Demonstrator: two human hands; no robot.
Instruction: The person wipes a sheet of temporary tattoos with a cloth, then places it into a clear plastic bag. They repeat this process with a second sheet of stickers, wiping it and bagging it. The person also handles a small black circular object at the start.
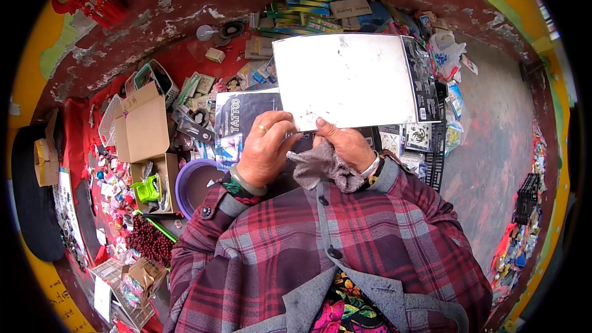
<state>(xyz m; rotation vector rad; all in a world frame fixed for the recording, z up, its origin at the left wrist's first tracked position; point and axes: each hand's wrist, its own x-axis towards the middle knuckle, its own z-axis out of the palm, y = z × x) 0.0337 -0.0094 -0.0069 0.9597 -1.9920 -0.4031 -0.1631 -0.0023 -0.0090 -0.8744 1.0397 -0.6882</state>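
Observation:
A large white sheet [345, 80] with dark smudges is tilted up in front of me. My right hand [353, 147] is closed on its lower edge, thumb on the white face. A crumpled grey cloth [330, 169] hangs under that hand, against its palm and wrist. At the sheet's lower left corner, my left hand [265, 148] is closed with curled fingers, a ring on one. Its fingertips are close to both the corner and the cloth's end, and what they pinch is hidden. Behind lies a black tattoo-sticker pack [250, 111] in clear wrapping.
A purple basin [185, 188] and an open cardboard box [143, 126] stand to my left, near a dark red beaded item [150, 240]. Boxed goods [308, 9] pile up at the far wall. A black crate [439, 148] is on the right, and small goods line the right wall.

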